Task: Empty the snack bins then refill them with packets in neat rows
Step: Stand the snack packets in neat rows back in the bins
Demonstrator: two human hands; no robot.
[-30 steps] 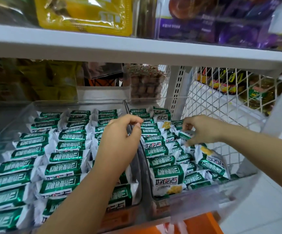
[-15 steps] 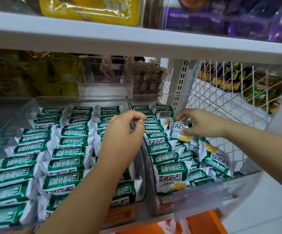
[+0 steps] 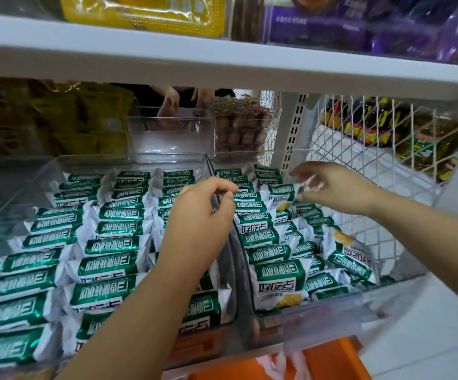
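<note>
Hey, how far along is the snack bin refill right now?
Done: the left bin is filled in neat rows. In hand: the right hand pinches a packet at the back of the right bin. Remaining: straightening its jumbled right-side packets.

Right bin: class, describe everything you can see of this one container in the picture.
The right bin is a clear, rigid-looking plastic tub, standing upright between the left bin and a wire mesh. Green-and-white packets nearly fill it: a neat row on the left, looser ones on the right. The right hand pinches one packet near the back. The left hand hovers at its left wall; contact is unclear.
</note>
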